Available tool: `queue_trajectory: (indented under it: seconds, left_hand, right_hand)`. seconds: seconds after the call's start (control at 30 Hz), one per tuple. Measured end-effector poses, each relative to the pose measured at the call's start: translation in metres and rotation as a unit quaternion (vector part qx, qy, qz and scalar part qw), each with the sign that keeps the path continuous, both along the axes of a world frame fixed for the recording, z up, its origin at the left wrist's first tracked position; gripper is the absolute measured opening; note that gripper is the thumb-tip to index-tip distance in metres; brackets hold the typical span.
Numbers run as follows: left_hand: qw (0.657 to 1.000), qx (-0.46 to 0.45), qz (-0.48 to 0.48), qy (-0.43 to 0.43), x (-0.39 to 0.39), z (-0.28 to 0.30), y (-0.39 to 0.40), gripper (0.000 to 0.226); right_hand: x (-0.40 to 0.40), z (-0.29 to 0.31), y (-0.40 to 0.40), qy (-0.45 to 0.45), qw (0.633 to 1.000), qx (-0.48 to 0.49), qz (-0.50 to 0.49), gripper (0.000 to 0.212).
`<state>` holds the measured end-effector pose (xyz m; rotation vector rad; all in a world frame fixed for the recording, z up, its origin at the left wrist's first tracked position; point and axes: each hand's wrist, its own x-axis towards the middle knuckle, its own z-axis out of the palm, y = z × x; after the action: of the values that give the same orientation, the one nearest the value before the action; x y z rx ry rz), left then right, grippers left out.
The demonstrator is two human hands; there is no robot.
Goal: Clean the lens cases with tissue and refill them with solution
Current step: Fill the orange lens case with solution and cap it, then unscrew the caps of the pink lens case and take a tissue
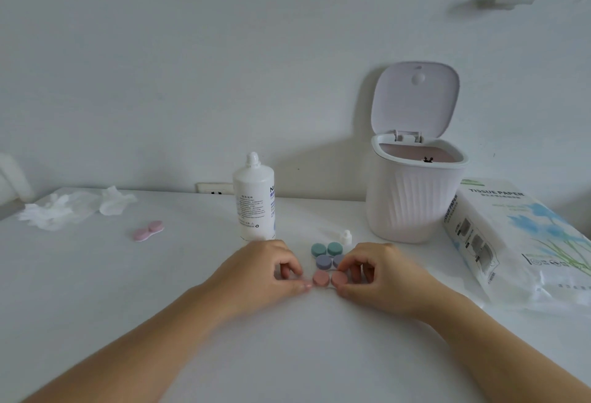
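Both hands were at the near centre of the white table (pixel 96 290), one at each end of a salmon-pink lens case (pixel 329 278). The left hand (pixel 265 271) had its fingers curled, with the thumb tip touching the case's left end. The right hand (pixel 380 274) was likewise curled, thumb and forefinger pinching the case's right cap. Both caps of this case were on.

Directly behind it lay a lavender lens case (pixel 327 261), its right cap partly hidden by the right fingers, and behind that a teal lens case (pixel 326 248). The three cases sat in a close column, each just beside the next. A fourth, a pink lens case (pixel 148 230), lay well apart at the left.

The solution bottle (pixel 254 201) stood upright behind the left hand, cap on. A small white bottle (pixel 345 237) stood just behind the teal case. Crumpled tissues (pixel 73 207) lay at the far left corner. A white ribbed bin (pixel 412 191) stood at the right with its lid raised, and a pack of tissue paper (pixel 518 239) lay beside it. A wall socket (pixel 214 189) showed behind the table's edge.
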<state>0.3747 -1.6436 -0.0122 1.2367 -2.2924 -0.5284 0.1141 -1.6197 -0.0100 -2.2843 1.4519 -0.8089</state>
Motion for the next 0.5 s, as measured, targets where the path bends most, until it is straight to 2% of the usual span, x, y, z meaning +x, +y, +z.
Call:
queue_trajectory:
  seconds: [0.1,0.2,0.4,0.5]
  left_hand:
    - [0.999,0.003,0.037,-0.019,0.025,0.010,0.001,0.024]
    - [0.992,-0.020,0.119,-0.026,0.063,0.016,-0.001,0.013]
    - [0.941,-0.087,0.327,-0.027,0.140,0.019,-0.021,0.017]
    - [0.920,-0.090,0.378,-0.041,0.162,0.017,-0.030,0.006]
  right_hand:
    - [-0.001,0.001,0.001,-0.025,0.999,0.025,-0.004,0.025]
    - [-0.004,0.002,-0.001,-0.053,0.998,0.030,-0.002,0.033]
    - [-0.007,-0.001,-0.005,-0.038,0.999,0.013,-0.018,0.040]
    - [-0.008,-0.001,-0.006,-0.029,0.999,0.009,-0.024,0.038]
